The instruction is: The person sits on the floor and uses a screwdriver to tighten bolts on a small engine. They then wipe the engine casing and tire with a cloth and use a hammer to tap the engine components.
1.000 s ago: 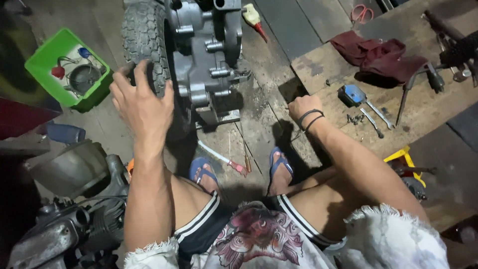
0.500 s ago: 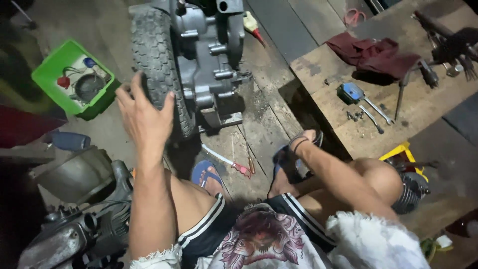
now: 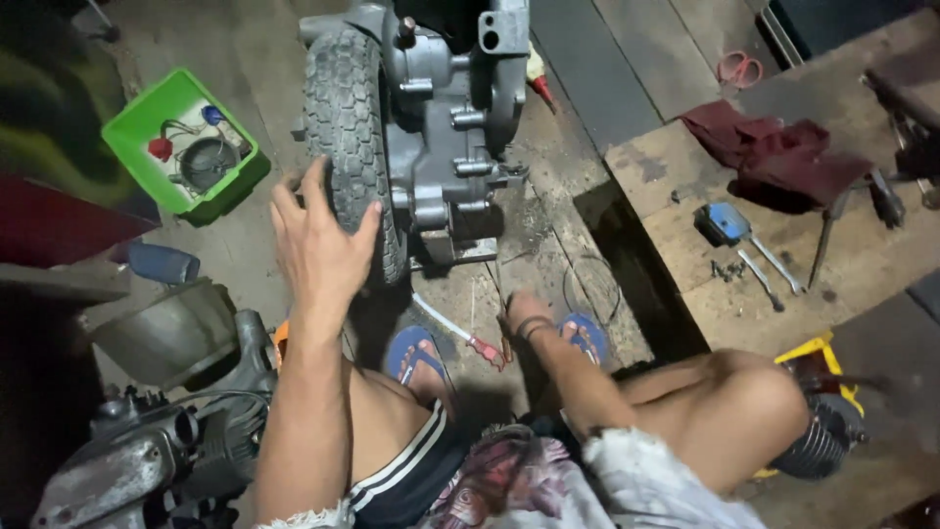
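On the workshop floor sits a knobby black tire (image 3: 345, 137) bolted to a grey engine case (image 3: 450, 127), left hand (image 3: 318, 245) spread flat on it, right hand (image 3: 524, 312) down low, grip unclear.

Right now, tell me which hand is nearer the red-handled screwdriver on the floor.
Right. The right hand is down on the floor just beside the red-handled screwdriver, near its handle. The left hand is farther up, resting on the tyre.
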